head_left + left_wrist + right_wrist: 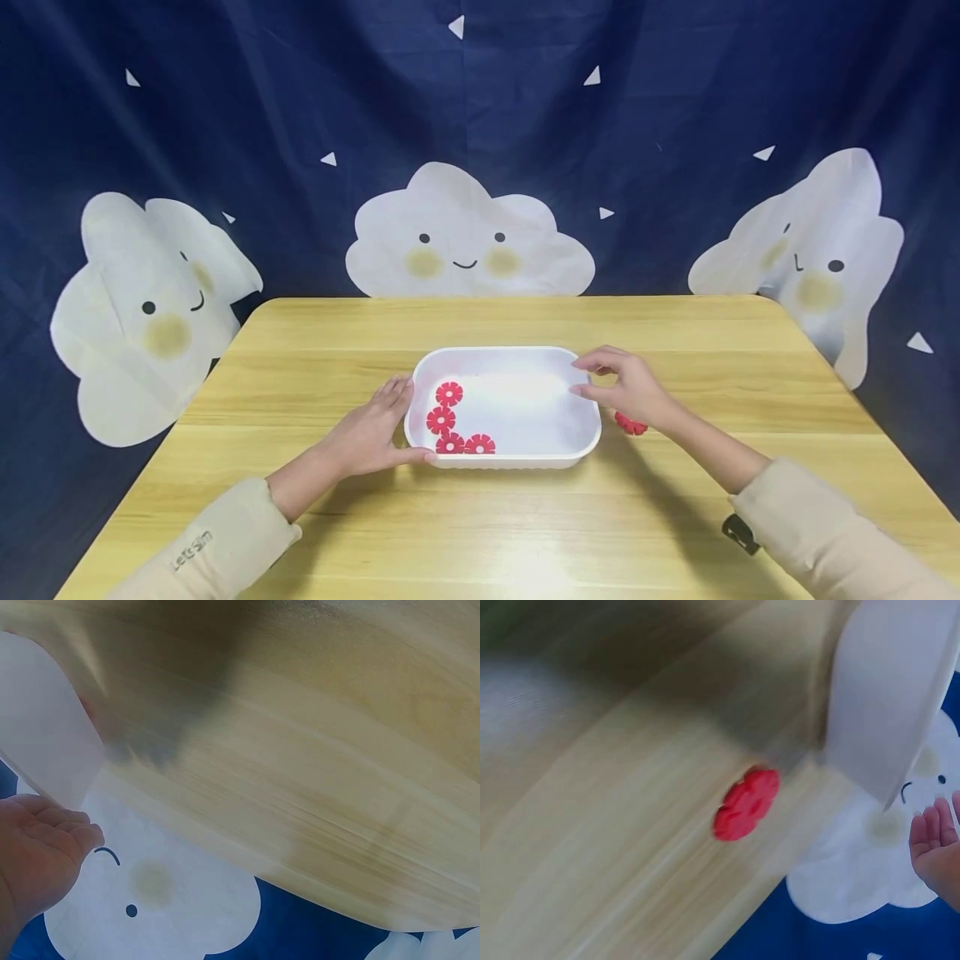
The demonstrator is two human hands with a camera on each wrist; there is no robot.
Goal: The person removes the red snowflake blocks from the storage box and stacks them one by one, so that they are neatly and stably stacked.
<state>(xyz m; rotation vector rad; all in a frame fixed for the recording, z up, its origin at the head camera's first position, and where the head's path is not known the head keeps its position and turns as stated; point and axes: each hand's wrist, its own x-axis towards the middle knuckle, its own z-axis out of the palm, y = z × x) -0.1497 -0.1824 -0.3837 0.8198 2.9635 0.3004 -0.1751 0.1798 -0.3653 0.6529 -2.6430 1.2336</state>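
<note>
A white rectangular plastic box with rounded corners stands on the wooden table. Several red notched discs with holes in the middle, like snowflake building discs, lie along its left side and front left corner. My left hand rests against the left end, fingers fairly straight along the wall and thumb at the front rim. Over the right rim is my right hand, thumb and fingertips apart with nothing seen between them. One more red disc lies on the table right of the box, partly hidden by the right hand in the head view.
The light wooden table reaches back to a dark blue curtain printed with smiling clouds and small white triangles. A small black object shows at the right sleeve cuff.
</note>
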